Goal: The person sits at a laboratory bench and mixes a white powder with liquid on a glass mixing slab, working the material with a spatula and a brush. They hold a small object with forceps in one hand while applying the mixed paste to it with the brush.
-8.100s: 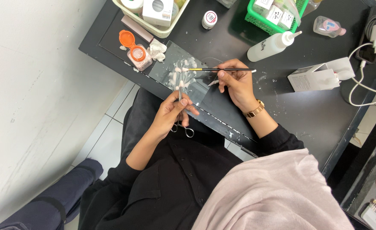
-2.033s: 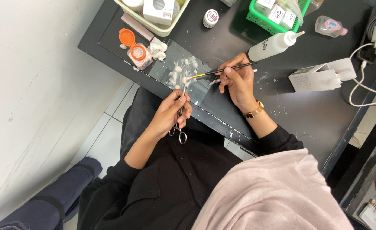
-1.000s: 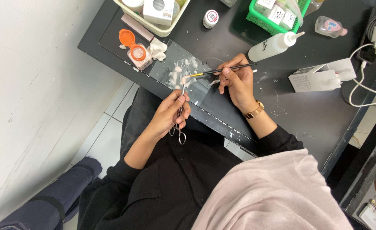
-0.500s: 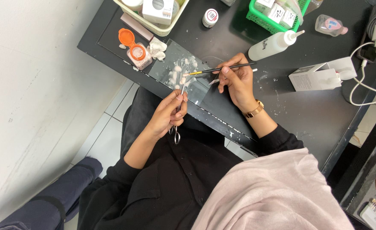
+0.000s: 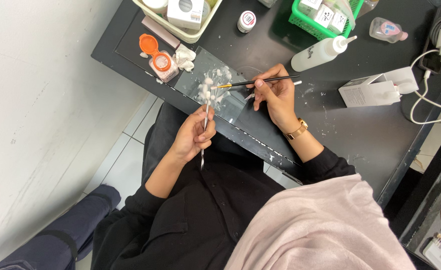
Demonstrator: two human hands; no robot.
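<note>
Pinched in right hand (image 5: pixel 276 95): thin black brush (image 5: pixel 254 82), tip over glass slab (image 5: pixel 215 86). Clamped in left hand (image 5: pixel 194 134): slim metal forceps (image 5: pixel 205 125), small white piece at top, hovering above slab's edge. Black table (image 5: pixel 290 125) speckled white; squeeze bottle (image 5: pixel 320 51), orange-lidded jar (image 5: pixel 159 61), green basket (image 5: pixel 325 22) behind. White wall (image 5: pixel 35 110), tiled floor (image 5: pixel 125 165) at left.

Glass slab (image 5: pixel 200 67) on table (image 5: pixel 330 130) edge, jar (image 5: pixel 163 65) left of it, squeeze bottle (image 5: pixel 320 52) right.

Bright, even light; sharp, soft shadows.
</note>
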